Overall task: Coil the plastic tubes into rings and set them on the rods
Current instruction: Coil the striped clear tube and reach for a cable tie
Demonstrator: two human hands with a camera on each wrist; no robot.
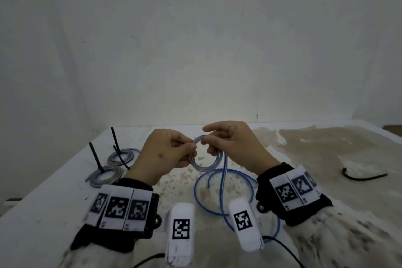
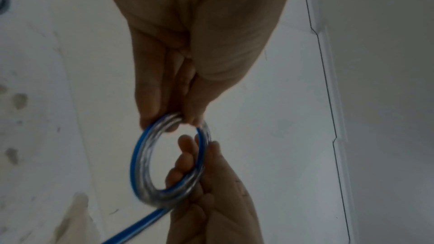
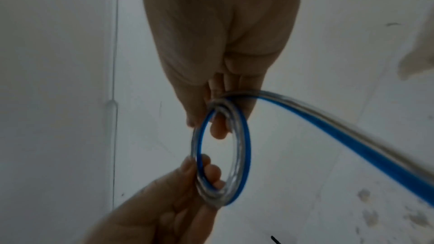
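A clear plastic tube with a blue stripe is wound into a small ring (image 1: 206, 166) held above the table between both hands. My left hand (image 1: 174, 152) pinches the ring's left side (image 2: 164, 123); my right hand (image 1: 219, 139) pinches its right side (image 3: 220, 107). The loose rest of the tube (image 1: 221, 191) trails down from the ring and loops over the table toward me. At the left, two black rods (image 1: 95, 156) (image 1: 116, 142) stand upright, each with a coiled tube ring (image 1: 104, 175) (image 1: 120, 155) round its base.
A stained white table (image 1: 315, 159) meets a plain wall at the back. A black cable tie (image 1: 363, 175) lies at the far right. The table's left edge runs diagonally past the rods. Wrist cameras with tag markers sit on both forearms.
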